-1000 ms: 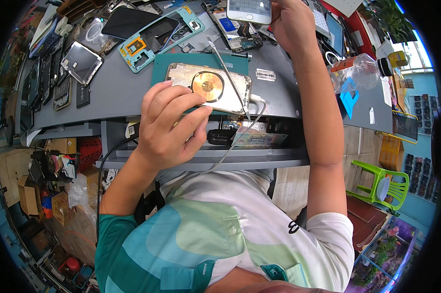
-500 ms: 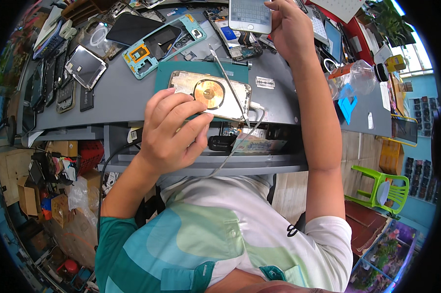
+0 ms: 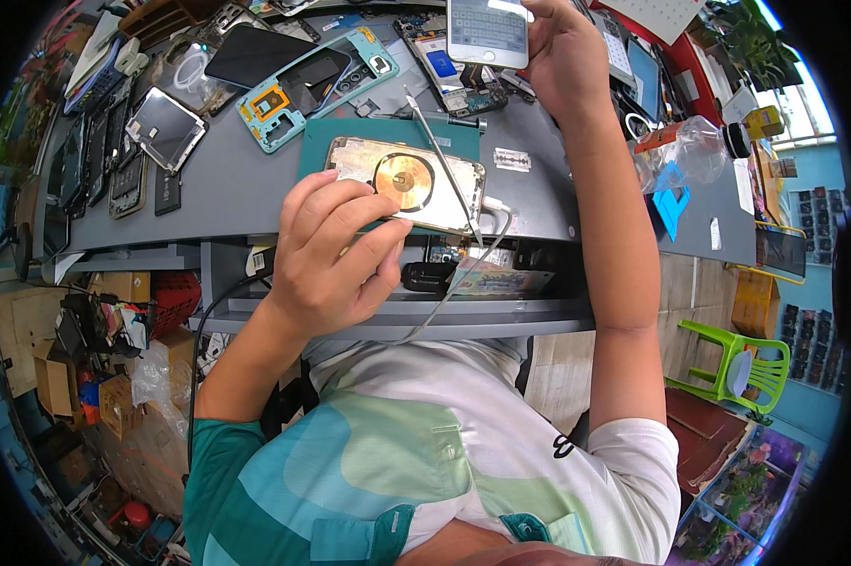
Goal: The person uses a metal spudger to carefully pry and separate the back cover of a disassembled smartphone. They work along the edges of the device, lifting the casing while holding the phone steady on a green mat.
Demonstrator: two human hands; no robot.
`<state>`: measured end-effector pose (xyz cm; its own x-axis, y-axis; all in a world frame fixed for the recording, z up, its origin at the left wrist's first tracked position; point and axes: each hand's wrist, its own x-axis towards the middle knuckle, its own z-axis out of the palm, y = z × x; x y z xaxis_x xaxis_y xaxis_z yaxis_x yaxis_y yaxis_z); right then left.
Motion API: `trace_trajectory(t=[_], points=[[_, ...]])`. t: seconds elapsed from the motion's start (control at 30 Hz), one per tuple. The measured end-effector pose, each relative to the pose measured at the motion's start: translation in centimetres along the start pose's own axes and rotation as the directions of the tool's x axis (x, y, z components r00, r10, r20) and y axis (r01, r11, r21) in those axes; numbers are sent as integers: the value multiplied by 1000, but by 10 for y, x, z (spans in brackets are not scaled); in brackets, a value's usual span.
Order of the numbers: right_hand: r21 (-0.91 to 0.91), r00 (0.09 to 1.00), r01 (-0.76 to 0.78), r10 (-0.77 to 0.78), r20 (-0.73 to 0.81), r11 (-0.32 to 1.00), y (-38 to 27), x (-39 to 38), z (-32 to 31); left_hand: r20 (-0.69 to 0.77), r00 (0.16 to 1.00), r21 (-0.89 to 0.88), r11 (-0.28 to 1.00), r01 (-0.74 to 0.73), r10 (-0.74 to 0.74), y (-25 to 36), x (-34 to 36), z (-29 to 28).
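At the far side of the desk my right hand (image 3: 569, 61) is closed on a white smartphone (image 3: 488, 30) with a keyboard on its lit screen. My left hand (image 3: 336, 255) rests its bent, parted fingers on the near left part of an opened phone (image 3: 355, 160), without gripping it. That phone has a pale metal back and a round copper coil (image 3: 404, 181). It lies on a green mat (image 3: 317, 141), with a white cable (image 3: 494, 205) at its right end. Thin metal tweezers (image 3: 444, 156) lie slantwise across it.
A razor blade (image 3: 512, 159) lies right of the mat. Beyond are a light-blue phone frame (image 3: 272, 137), a dark screen (image 3: 251, 57) and loose phone parts. A clear plastic bottle (image 3: 689, 156) is at the right. Below the desktop, an open drawer (image 3: 538, 307) holds a banknote (image 3: 501, 279).
My right hand and the white smartphone have shifted slightly to the right and toward me. My left hand and the opened phone have stayed in place.
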<state>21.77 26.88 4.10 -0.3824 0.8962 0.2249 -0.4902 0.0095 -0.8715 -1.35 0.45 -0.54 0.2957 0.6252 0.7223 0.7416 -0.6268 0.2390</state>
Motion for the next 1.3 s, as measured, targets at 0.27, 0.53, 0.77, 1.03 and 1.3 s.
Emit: trace_trajectory(t=[0.27,0.53,0.77,1.03,1.3], points=[[-23,999,-5,4,-39,1000,-3,-2,4,3,1000,-4,1000,-1,1,-1,-1,0],[-1,1000,0,0,-19,1000,-1,0,-2,4,1000,-5,1000,3,-3,0,0,0],[-8,1000,9,-9,-30,1000,0,1,-3,2,1000,7,1000,3,-3,1,1,0],[-16,997,19,-20,-77,1000,1,-1,2,1,1000,12,1000,0,0,0,0,0],[-32,995,31,-34,-94,999,3,1,-1,11,1000,11,1000,1,-2,1,1,-1]])
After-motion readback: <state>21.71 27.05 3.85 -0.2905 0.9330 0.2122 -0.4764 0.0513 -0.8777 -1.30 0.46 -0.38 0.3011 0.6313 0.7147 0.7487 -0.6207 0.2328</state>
